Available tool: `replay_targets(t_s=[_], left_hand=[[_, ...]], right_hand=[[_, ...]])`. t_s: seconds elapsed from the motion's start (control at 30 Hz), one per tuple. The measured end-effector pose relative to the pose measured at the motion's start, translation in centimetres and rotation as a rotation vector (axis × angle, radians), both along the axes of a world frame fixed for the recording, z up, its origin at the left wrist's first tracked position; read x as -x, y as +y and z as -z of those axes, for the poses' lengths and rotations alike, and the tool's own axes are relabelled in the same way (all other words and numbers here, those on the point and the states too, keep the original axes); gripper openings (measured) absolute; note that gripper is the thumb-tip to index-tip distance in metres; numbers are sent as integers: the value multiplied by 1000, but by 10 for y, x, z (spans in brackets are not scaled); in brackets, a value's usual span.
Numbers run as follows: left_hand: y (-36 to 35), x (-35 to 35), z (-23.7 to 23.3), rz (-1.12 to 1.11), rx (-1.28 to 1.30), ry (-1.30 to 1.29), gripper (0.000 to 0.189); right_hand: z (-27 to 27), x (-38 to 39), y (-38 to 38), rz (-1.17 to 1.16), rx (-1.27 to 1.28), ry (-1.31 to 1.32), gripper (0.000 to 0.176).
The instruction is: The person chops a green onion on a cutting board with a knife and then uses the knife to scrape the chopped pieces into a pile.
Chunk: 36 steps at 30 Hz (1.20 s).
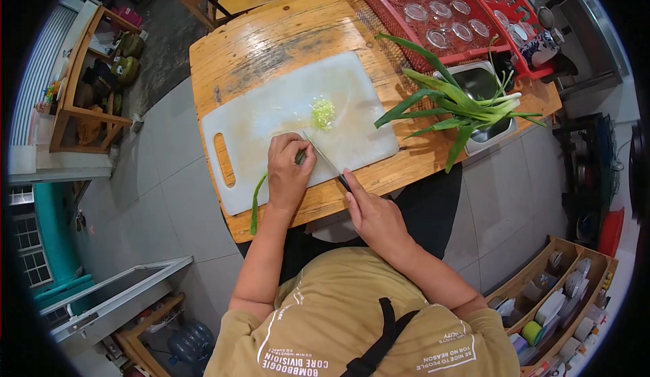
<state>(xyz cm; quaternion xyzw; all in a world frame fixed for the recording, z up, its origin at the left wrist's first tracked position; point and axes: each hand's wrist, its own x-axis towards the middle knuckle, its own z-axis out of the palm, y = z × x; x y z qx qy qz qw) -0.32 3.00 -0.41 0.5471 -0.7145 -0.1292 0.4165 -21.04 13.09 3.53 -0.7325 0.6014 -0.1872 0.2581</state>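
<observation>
My left hand is closed around a green onion, whose long green leaf hangs past the near edge of the white cutting board. Its cut end lies by the fingertips, partly hidden by them. In my right hand is a knife with a dark handle, the blade angled up and left so its tip sits beside my left fingers. A small heap of chopped green onion rests on the board just beyond the blade.
More green onions lie across a metal pan at the table's right. Behind them, a red crate holds several upturned glasses. The board rests on a wooden table, its near edge close to my body.
</observation>
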Motion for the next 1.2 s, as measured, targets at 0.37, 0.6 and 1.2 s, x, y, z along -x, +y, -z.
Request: replay_targets(t_s=[0.37, 0.6, 1.2], left_hand=[[2, 3, -1, -45, -5, -26, 15], [1, 2, -2, -30, 9, -39, 14], [2, 4, -4, -42, 2, -54, 24]], right_hand=[[-13, 14, -1, 77, -155, -305, 49], [-14, 12, -4, 111, -177, -388, 47], [5, 12, -6, 67, 27, -257, 49]])
